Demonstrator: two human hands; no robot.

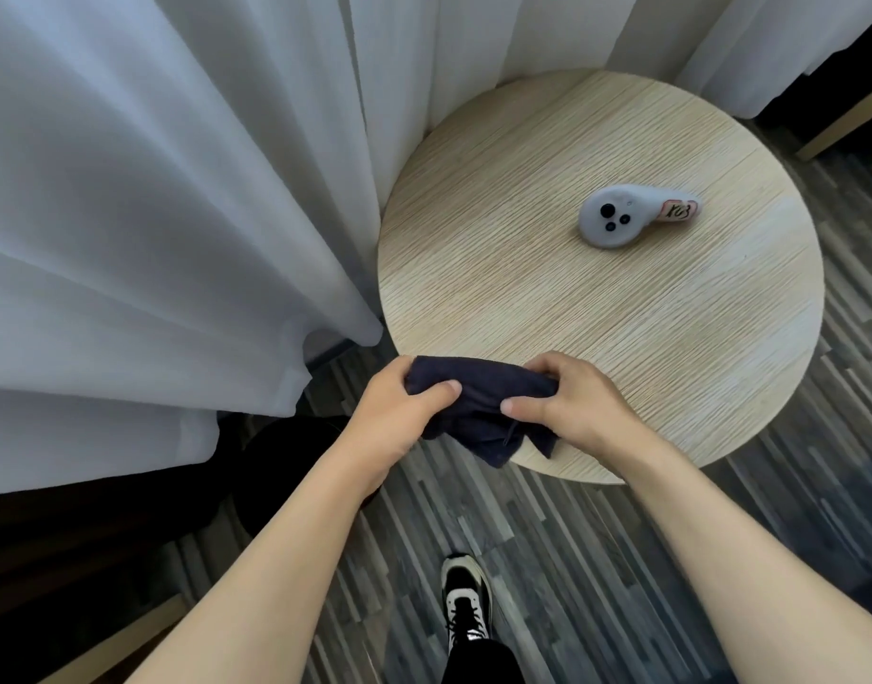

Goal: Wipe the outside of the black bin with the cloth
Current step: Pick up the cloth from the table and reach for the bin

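Note:
A dark navy cloth is bunched between both hands at the near edge of a round wooden table. My left hand grips its left end with the thumb on top. My right hand grips its right end, and loose corners hang below the table's edge. The black bin stands on the floor to the lower left, under the curtain, mostly in shadow and partly hidden by my left forearm.
A grey handheld controller lies on the table's far right. White sheer curtains hang at the left and behind the table. The floor is dark striped wood. My shoe stands in front of the table.

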